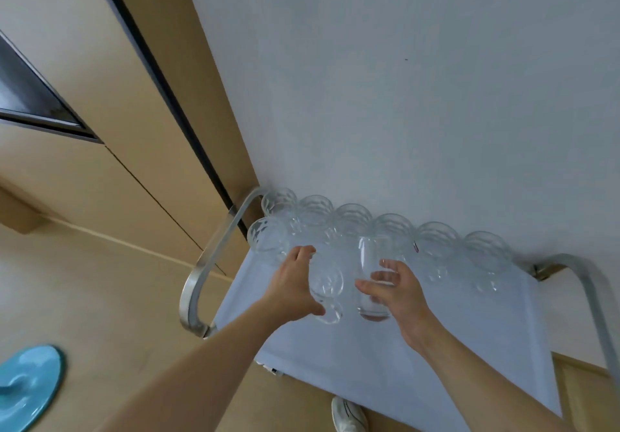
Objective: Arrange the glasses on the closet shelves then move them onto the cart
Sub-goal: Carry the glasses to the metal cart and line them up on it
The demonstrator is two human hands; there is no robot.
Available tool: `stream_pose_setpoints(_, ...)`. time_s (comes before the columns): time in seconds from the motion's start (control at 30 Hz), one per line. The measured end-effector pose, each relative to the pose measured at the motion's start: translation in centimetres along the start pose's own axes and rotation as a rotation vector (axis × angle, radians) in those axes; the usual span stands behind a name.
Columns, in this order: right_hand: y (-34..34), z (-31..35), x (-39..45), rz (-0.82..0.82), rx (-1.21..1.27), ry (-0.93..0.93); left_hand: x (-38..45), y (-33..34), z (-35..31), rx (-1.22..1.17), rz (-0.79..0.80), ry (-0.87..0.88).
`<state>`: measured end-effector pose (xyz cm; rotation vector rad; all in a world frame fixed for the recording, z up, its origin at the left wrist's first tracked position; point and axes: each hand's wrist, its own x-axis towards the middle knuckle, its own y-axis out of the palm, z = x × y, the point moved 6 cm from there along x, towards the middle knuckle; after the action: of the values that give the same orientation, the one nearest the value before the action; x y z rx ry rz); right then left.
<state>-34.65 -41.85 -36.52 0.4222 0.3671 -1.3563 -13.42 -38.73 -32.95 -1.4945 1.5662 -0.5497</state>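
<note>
Glasses point(385, 230) already line the cart's point(402, 364) far edge. My left grip point(295, 284) holds a faceted glass point(327, 292), my right grip point(396, 290) a smooth tumbler point(372, 264), both low over the cloth; closet unseen, remainder unknown.

From my feed, both forearms come up from the bottom of the frame bare to as far as I can see, with no sleeves, cuffs or gloves. My left hand point(295, 284) and right hand point(397, 300) carry no rings, and neither wrist shows a watch or band. The nails look short and plain. Low down, between the arms, I can see one shoe point(347, 415): white, with a thin dark line along its side.
</note>
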Motion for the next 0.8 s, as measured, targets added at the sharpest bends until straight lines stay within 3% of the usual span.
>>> stream_pose_setpoints(0.27,-0.4,0.2,3.5,0.003,-0.021,-0.002,5.4,0.6,-0.3,0.299,0.070,0.065)
stream_pose_setpoints(0.8,1.3,0.1,6.2,0.010,-0.058,0.004,9.1,0.3,2.3,0.434,-0.042,0.044)
